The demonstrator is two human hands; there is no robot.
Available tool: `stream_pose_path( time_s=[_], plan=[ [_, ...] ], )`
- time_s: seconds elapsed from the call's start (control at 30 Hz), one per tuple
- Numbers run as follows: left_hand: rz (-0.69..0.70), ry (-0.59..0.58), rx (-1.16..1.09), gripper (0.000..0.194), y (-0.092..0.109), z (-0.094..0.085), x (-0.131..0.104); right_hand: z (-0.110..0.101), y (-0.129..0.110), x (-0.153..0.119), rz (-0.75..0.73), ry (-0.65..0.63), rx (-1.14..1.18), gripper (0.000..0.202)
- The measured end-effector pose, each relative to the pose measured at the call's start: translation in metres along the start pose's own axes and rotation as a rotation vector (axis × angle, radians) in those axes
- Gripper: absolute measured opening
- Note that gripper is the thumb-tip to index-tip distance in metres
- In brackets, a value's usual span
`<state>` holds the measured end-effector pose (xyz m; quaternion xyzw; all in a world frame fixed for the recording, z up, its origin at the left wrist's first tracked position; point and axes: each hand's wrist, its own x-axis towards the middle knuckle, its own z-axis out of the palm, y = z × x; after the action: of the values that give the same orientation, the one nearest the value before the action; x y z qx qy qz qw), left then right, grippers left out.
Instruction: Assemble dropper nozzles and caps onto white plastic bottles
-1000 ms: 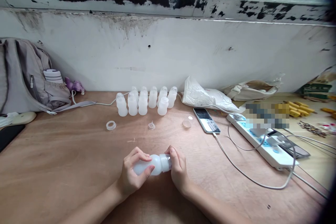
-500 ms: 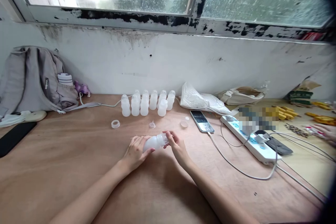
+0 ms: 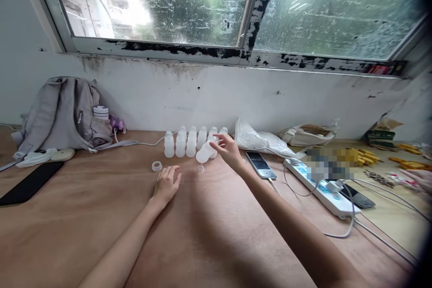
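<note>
Forward has gone the frosted bottle [image 3: 203, 153]: 0.5 s ago 2 hands held it nearer the body, and now the right hand [image 3: 230, 149] alone has it beside the row of standing bottles [image 3: 181, 143]. Separated from it, the left hand [image 3: 166, 183] lies on the tabletop [image 3: 101, 216] at 8 o'clock from the bottle. The head view has also tilted up, so more of the window [image 3: 189, 4] shows.

On the right, thumb and fingertips are drawn together around the bottle's upper end, with a narrow gap filled by the bottle. It leans, base toward 7 o'clock and top toward 1 o'clock, overlapping a standing bottle behind it; whether its base touches anything I cannot tell. On the left, the fingers are loosely spread, slightly bent, and hold nothing.

At 11 o'clock from the left hand, just beyond its fingertips, lies a clear ring [image 3: 156, 166]. Just beside the held bottle, at 6 o'clock, is a small clear round piece [image 3: 200, 168]. From the right hand, a phone [image 3: 261, 164] lies at 4 o'clock and white plastic packaging [image 3: 261, 137] between 2 and 3 o'clock. A grey backpack [image 3: 64, 112] stands at 10 o'clock from the left hand.
</note>
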<state>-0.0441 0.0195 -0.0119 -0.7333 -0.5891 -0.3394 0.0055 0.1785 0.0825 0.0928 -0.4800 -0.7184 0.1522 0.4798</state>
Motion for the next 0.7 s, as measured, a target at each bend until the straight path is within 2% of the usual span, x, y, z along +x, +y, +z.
stream_pose_path(
  time_s=[0.13,0.23,0.47,0.7],
  plan=[
    [-0.056,0.048,0.04,0.023,-0.022,-0.004,0.008,0.017,0.006,0.034,0.02,-0.064,-0.245,0.03],
    [-0.088,0.069,0.07,0.023,-0.031,-0.004,0.01,0.032,0.016,0.049,0.066,-0.098,-0.299,0.031],
    [-0.094,0.062,0.099,0.02,-0.035,-0.001,0.011,0.054,0.038,0.061,0.051,-0.182,-0.366,0.033],
    [-0.095,0.049,0.121,0.019,-0.036,-0.001,0.012,0.06,0.047,0.068,0.016,-0.194,-0.425,0.032]
  ],
)
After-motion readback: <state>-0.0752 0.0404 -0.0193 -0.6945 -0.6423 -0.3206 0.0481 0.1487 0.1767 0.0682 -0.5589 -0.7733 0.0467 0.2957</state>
